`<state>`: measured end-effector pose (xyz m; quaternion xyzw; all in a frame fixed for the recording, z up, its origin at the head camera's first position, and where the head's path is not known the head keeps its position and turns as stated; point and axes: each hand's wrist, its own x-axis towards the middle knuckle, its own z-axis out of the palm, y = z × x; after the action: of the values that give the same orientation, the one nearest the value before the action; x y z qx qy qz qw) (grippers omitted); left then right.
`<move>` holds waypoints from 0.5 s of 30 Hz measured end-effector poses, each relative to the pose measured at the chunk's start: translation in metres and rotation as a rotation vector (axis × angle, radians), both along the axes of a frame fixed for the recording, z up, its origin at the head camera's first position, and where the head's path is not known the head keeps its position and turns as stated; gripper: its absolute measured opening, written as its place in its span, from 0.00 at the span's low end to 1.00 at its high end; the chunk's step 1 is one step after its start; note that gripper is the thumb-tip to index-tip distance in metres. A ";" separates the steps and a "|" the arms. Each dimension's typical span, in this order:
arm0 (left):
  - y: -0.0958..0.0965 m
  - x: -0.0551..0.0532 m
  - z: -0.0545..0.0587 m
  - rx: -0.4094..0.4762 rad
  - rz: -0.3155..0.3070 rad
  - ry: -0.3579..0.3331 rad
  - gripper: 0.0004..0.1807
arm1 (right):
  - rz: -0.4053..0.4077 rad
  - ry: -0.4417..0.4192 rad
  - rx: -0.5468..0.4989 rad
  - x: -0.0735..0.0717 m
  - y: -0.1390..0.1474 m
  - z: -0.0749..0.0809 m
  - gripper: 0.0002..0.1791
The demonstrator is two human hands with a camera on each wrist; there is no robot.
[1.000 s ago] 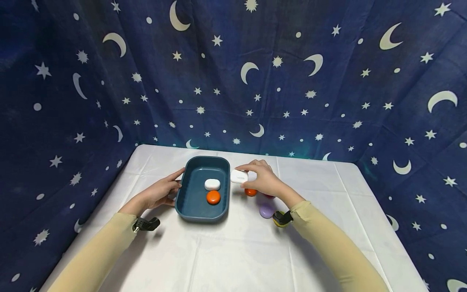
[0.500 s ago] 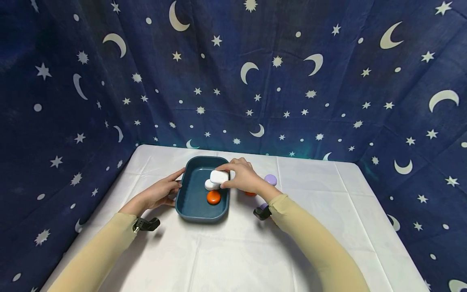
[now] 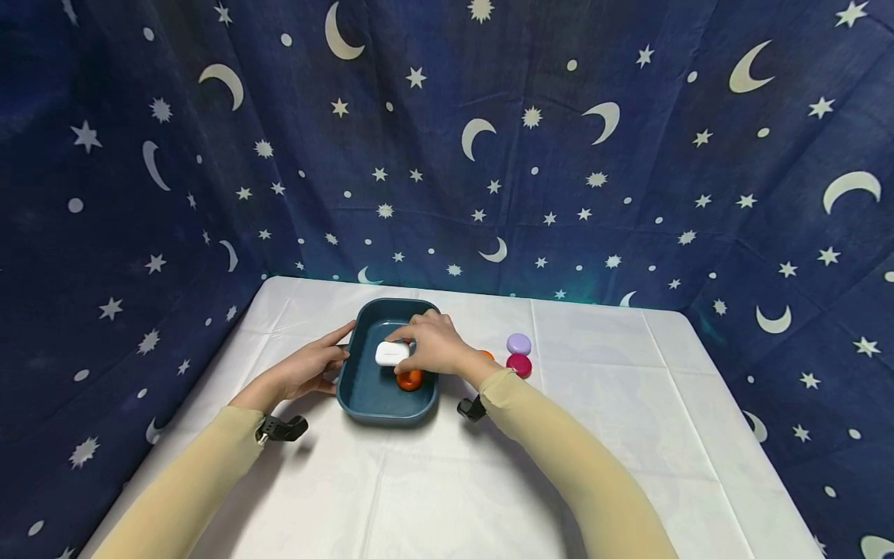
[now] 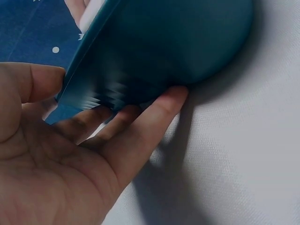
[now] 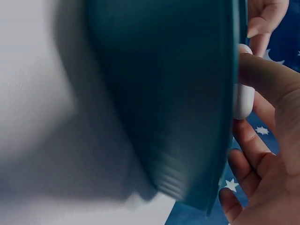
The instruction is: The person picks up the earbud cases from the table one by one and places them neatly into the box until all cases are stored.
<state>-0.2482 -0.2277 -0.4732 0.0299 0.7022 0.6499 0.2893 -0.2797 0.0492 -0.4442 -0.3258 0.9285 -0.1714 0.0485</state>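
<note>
Pinches a white case (image 3: 393,354) between the thumb and fingers of the right hand (image 3: 434,345), above the middle of a teal tray (image 3: 377,400); shown at rim height from the right wrist, partly behind the thumb and the tray's edge. Cannot tell, from these angles, of any contact beneath. Rests the left hand (image 3: 310,367) against the tray at its 9 o'clock, fingers spread and touching the outer wall. Extends the right hand over the rim at 3 o'clock, partly covering an orange disc (image 3: 409,380) in the tray, just toward 5 o'clock of the case. Includes, on the white table (image 3: 461,481) toward 3 o'clock, a lilac disc (image 3: 519,344) with a crimson disc (image 3: 519,366) just beside it at 6 o'clock, plus, closer to the tray, another orange piece (image 3: 486,355) mostly hidden behind the right wrist. Wears pale yellow sleeves (image 3: 188,473) and black wrist straps (image 3: 282,428). Faces a navy curtain (image 3: 447,171) patterned with white moons and stars, spanning 10 o'clock to 2 o'clock.
</note>
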 end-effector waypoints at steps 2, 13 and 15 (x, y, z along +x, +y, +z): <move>0.000 -0.001 0.000 -0.001 -0.001 -0.001 0.42 | 0.003 0.004 0.021 0.000 -0.004 -0.003 0.31; -0.001 0.001 0.002 0.012 -0.010 -0.013 0.41 | 0.024 0.057 0.088 0.002 -0.016 -0.010 0.34; 0.000 0.001 0.002 0.007 -0.011 -0.011 0.41 | 0.015 0.050 0.063 0.003 -0.014 -0.010 0.34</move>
<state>-0.2476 -0.2281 -0.4711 0.0315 0.6982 0.6508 0.2967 -0.2772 0.0353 -0.4543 -0.3354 0.9319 -0.1335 0.0368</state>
